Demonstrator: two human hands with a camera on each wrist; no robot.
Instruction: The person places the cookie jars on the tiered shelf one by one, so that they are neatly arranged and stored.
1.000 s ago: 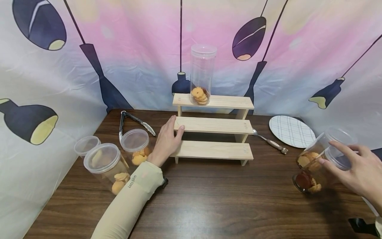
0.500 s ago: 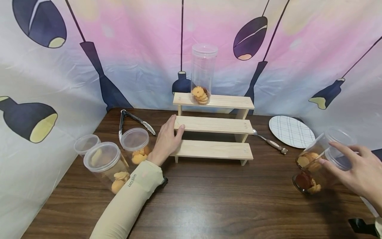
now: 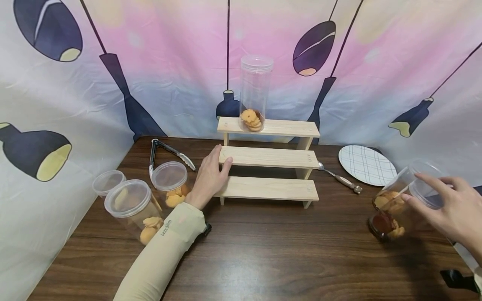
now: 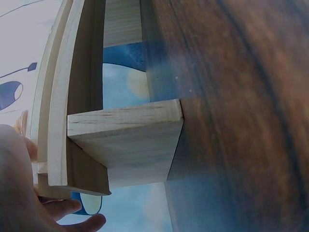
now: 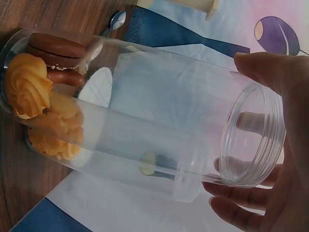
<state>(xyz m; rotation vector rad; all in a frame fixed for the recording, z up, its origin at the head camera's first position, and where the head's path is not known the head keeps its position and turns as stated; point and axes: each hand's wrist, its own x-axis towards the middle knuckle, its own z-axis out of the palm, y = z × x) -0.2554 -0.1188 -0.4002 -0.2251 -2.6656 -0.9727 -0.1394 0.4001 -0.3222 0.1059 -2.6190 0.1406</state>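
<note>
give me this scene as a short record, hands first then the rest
left hand: holds left end of three-tier wooden stand
right hand: grips clear jar near its top
clear jar contents: chocolate sandwich cookie, swirl cookie
top tier: tall cookie jar
left of stand: three lidded jars, tongs
right of stand: spoon, grid-patterned plate, another cookie jar

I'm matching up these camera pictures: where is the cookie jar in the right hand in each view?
Head: far right, the cookie jar under the right hand.
Left wrist: not in it.
Right wrist: across the middle, its base at the left.
Shared landmark: the brown tabletop, in all three.
</note>
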